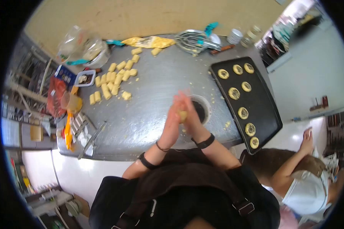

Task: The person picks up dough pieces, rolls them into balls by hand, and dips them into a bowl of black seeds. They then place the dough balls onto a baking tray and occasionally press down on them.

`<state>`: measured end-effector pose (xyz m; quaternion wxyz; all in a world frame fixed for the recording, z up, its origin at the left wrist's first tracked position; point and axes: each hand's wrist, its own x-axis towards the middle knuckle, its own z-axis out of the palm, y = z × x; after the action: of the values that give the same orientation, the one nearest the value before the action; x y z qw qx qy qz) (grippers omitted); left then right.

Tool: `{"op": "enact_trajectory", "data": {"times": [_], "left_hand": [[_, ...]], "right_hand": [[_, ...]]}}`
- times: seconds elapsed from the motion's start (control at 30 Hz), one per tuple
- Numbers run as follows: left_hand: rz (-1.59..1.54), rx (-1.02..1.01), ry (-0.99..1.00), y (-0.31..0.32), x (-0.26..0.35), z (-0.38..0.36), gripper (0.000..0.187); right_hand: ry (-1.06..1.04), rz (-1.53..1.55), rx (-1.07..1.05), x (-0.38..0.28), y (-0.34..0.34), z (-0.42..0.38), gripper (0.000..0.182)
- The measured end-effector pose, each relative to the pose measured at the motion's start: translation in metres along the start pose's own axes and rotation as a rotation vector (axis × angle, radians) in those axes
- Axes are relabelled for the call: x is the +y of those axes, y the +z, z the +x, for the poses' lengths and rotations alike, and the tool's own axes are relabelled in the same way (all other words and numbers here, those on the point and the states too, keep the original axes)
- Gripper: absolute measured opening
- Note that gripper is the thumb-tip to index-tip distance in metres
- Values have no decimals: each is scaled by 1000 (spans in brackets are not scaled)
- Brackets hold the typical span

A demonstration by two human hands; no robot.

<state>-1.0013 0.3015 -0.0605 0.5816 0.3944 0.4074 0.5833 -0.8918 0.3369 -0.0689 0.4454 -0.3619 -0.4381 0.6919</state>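
My left hand point(172, 124) and my right hand point(190, 114) are pressed palm to palm over the front middle of the table, slightly blurred. A small piece of yellow dough point(183, 115) shows between the palms. Just behind my right hand stands a white bowl point(208, 110) with a dark filling point(199, 110), partly hidden by that hand. Farther back on the left, several cut pieces of dough point(110, 77) lie in a loose group. To the right, a black baking tray point(262, 105) carries several round dough pieces point(234, 93) with dark, speckled centres.
Along the wall lie a whisk point(193, 41), a yellow bag point(149, 41) and plastic bags point(84, 45). A small tub point(85, 78), an orange cup point(71, 102) and metal tongs point(92, 140) occupy the left side. A person's arm point(294, 160) is at the lower right. Dough crumbs dot the metal table point(149, 107).
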Motion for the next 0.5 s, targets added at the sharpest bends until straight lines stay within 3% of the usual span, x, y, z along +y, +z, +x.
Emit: {"op": "enact_trajectory", "data": {"times": [0.1, 0.17, 0.27, 0.37, 0.43, 0.5], "left_hand": [[216, 66, 100, 2, 15, 9, 63], [364, 172, 346, -16, 17, 23, 62], [116, 38, 277, -5, 29, 20, 61], [-291, -177, 149, 21, 24, -7, 60], [-618, -315, 180, 24, 15, -10, 55], [-617, -90, -9, 30, 15, -10, 51]], "right_hand": [[-86, 24, -151, 17, 13, -3, 58], [-258, -140, -95, 10, 34, -23, 61], [-656, -452, -97, -17, 35, -26, 69], [-684, -835, 49, -51, 39, -31, 62], [-727, -1051, 173, -58, 36, -28, 58], [-850, -1159, 272, -54, 31, -24, 58]]}}
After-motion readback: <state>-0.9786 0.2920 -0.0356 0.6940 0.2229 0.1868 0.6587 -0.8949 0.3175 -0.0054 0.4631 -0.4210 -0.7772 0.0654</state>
